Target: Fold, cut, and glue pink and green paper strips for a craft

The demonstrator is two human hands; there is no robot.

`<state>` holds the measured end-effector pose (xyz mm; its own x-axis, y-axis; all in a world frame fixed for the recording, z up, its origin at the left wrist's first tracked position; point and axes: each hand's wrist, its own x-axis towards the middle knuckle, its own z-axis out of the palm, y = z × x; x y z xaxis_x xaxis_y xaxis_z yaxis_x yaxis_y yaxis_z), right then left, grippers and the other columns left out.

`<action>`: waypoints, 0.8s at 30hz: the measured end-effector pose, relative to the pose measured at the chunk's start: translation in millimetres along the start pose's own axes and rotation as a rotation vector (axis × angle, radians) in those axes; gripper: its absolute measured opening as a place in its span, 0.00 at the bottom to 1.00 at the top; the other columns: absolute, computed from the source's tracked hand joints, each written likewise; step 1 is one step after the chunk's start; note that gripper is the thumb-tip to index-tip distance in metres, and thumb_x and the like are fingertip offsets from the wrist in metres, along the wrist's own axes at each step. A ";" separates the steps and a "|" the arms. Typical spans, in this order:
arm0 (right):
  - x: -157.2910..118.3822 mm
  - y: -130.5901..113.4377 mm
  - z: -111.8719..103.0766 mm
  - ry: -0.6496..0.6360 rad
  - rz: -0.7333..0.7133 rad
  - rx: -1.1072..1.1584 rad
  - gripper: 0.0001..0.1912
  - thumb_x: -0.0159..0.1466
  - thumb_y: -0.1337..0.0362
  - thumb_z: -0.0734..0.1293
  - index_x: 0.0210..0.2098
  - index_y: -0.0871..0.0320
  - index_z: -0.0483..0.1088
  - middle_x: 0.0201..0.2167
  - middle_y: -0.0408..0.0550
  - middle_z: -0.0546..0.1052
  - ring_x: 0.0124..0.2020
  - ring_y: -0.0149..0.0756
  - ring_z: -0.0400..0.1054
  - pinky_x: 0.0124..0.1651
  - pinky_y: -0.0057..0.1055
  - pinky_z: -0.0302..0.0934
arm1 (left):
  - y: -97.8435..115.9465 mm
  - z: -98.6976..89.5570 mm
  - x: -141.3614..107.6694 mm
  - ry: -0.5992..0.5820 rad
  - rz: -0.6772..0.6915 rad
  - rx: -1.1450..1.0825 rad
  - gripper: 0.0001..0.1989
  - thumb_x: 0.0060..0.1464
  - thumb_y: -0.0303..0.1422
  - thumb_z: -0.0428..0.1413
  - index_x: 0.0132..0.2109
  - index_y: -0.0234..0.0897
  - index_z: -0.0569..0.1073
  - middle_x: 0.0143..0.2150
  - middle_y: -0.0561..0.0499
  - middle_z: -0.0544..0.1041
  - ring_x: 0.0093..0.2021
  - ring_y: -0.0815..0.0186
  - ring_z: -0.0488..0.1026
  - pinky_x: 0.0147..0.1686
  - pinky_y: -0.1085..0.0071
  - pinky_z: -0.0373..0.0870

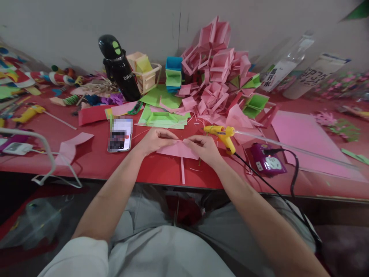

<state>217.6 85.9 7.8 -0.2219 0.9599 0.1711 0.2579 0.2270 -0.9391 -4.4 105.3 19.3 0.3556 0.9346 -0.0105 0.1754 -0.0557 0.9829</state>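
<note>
Both hands meet at the top edge of a sheet of pink paper [180, 150] near the table's front. My left hand [157, 139] pinches that edge from the left, and my right hand [203, 147] pinches it from the right, the fingertips almost touching. Beneath the sheet a narrow pink paper strip [182, 171] points toward me. Just beyond my right hand lies a yellow glue gun [221, 132] with a clear glue stick in its back. A phone [120, 134] with a lit screen lies to the left of my left hand.
Folded pink paper boxes [216, 61] are heaped against the wall. A black bottle [122, 73], a clear plastic bottle [288, 63] and green paper [161, 115] stand or lie behind. A purple power socket [268, 159] with a black cord sits right; a white metal frame [49, 150] left.
</note>
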 end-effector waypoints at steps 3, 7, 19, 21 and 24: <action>0.3 0.2 0.1 0.000 -0.008 0.000 0.14 0.60 0.53 0.72 0.33 0.57 0.81 0.33 0.48 0.83 0.35 0.39 0.75 0.39 0.33 0.67 | 1.3 0.3 0.8 -0.031 -0.016 0.000 0.14 0.45 0.40 0.70 0.38 0.37 0.84 0.39 0.46 0.84 0.42 0.60 0.80 0.47 0.64 0.74; 0.6 -0.2 0.2 -0.011 -0.004 -0.016 0.15 0.61 0.51 0.71 0.33 0.57 0.81 0.32 0.49 0.83 0.34 0.39 0.74 0.38 0.34 0.66 | 0.3 0.0 3.7 -0.033 -0.017 0.015 0.13 0.47 0.41 0.69 0.36 0.37 0.84 0.38 0.46 0.84 0.41 0.61 0.79 0.46 0.65 0.74; 0.8 -2.5 -6.2 -0.052 0.055 -0.086 0.22 0.61 0.45 0.69 0.32 0.59 0.82 0.23 0.44 0.75 0.25 0.31 0.62 0.27 0.30 0.55 | 1.5 -1.8 2.4 -0.014 -0.018 0.032 0.13 0.44 0.40 0.70 0.37 0.38 0.84 0.38 0.47 0.85 0.41 0.60 0.80 0.44 0.66 0.74; 1.3 -3.1 -8.3 -0.066 0.064 -0.078 0.21 0.61 0.46 0.70 0.31 0.59 0.82 0.23 0.43 0.76 0.25 0.32 0.63 0.28 0.30 0.56 | 2.0 -3.0 2.1 -0.004 -0.013 0.053 0.13 0.45 0.40 0.70 0.37 0.38 0.84 0.38 0.47 0.85 0.41 0.60 0.80 0.43 0.67 0.74; 2.4 -3.1 -10.2 -0.077 0.073 -0.063 0.18 0.61 0.49 0.70 0.34 0.58 0.82 0.28 0.45 0.80 0.28 0.34 0.67 0.31 0.31 0.60 | 1.8 -4.7 1.7 -0.005 -0.014 0.080 0.13 0.47 0.41 0.69 0.38 0.38 0.84 0.39 0.46 0.84 0.42 0.60 0.80 0.44 0.66 0.74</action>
<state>225.9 89.1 14.2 -0.2709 0.9595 0.0777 0.3343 0.1694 -0.9271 -7.8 108.5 21.8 0.3572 0.9337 -0.0254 0.2535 -0.0707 0.9648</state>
